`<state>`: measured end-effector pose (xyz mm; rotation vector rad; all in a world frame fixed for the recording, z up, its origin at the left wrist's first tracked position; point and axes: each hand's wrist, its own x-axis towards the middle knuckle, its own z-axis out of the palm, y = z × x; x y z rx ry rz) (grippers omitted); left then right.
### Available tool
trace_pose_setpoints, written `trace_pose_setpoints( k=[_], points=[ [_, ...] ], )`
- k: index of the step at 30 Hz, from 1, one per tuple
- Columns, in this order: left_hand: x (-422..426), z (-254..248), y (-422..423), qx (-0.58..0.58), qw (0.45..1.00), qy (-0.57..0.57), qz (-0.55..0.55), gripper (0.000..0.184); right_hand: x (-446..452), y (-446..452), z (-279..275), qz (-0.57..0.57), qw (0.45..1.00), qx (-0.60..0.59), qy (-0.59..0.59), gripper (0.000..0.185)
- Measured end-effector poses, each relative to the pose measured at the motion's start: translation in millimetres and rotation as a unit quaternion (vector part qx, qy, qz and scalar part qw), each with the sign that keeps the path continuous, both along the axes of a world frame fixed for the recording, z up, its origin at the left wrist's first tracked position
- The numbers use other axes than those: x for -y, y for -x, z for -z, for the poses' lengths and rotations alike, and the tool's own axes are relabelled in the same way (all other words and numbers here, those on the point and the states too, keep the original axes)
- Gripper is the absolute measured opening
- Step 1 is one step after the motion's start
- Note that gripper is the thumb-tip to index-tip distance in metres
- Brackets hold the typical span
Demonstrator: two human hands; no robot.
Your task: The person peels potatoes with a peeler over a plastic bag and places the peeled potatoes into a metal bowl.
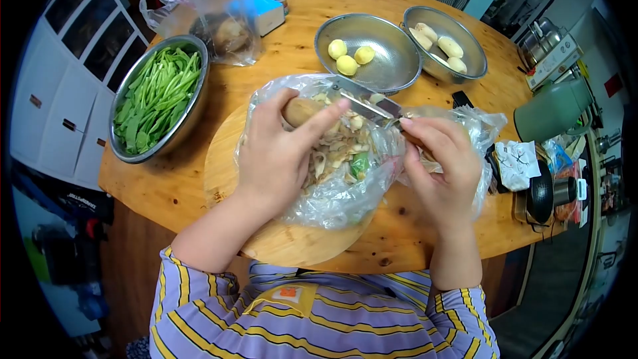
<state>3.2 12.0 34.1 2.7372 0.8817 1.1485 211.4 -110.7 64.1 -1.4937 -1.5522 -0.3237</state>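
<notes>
Wooden table (292,46) was busy: left hand (271,149) gripped a brown-skinned potato (300,112) above peelings (331,153), right hand (452,153) pinched a metal peeler (365,101), and three peeled potatoes (346,65) already sat in a colander (393,60), so peeling looked partway done.

We note a brown potato (299,112), a silver-grey blade (364,101), and peelings (332,149) mottled tan, cream and brown within a clear, colourless bag (332,205). Silver marks both the nearer colander (395,60) and the farther colander (473,50); we distinguish pale-yellow potatoes (346,65) in the former from cream-beige pieces (450,47) in the latter. Leafy greens (159,90) are vivid green. We observe honey-orange wood with dark knots in the table (169,189), a paler yellow-tan board (319,242), and a lavender garment (372,322) with dark-edged yellow stripes.
</notes>
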Motion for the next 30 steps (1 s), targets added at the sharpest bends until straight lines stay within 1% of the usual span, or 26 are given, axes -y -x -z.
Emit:
trace_pose_setpoints(
  k=[2,3,6,9,12,16,22,25,28,29,30],
  points=[
    [1.3,-0.7,1.0,0.006,0.997,0.073,-0.041,0.059,0.6,-6.9,-0.7,0.018,1.0,0.008,-0.01,0.035],
    [-1.4,3.9,1.5,0.023,0.997,0.061,-0.043,0.061,0.7,-10.4,-1.1,0.027,0.999,0.012,-0.015,0.035],
    [0.8,4.4,1.3,0.031,0.996,0.084,-0.023,0.061,2.1,-15.9,-2.7,0.034,0.998,0.052,0.007,0.035],
    [6.6,-2.1,-4.7,0.006,0.999,-0.042,0.026,0.057,1.3,-12.3,-0.8,0.002,0.998,0.049,0.038,0.035],
    [8.5,-1.5,-9.1,-0.012,0.998,-0.057,0.037,0.058,2.1,-10.1,0.5,-0.02,0.995,0.083,0.056,0.035],
    [5.5,1.8,-8.9,-0.02,0.996,-0.08,0.032,0.053,2.5,-9.4,-1.0,-0.012,0.996,0.071,0.055,0.035],
    [8.6,1.5,-10.1,-0.037,0.995,-0.088,0.027,0.053,5.6,-9.8,-5.0,-0.015,0.992,0.104,0.067,0.033],
    [8.7,2.2,-10.1,-0.044,0.996,-0.072,0.014,0.054,7.4,-9.7,-7.2,-0.009,0.994,0.084,0.071,0.033],
    [9.9,0.2,-8.6,-0.065,0.997,-0.027,-0.027,0.056,12.6,-17.2,-11.7,-0.024,0.993,0.056,0.099,0.032],
    [4.0,5.1,-4.2,-0.08,0.996,-0.04,-0.025,0.062,15.2,-20.8,-12.9,-0.027,0.992,0.004,0.122,0.032],
    [4.0,4.1,-3.4,-0.074,0.996,-0.018,-0.036,0.061,18.0,-24.8,-13.9,-0.029,0.988,-0.049,0.144,0.032]
  ],
)
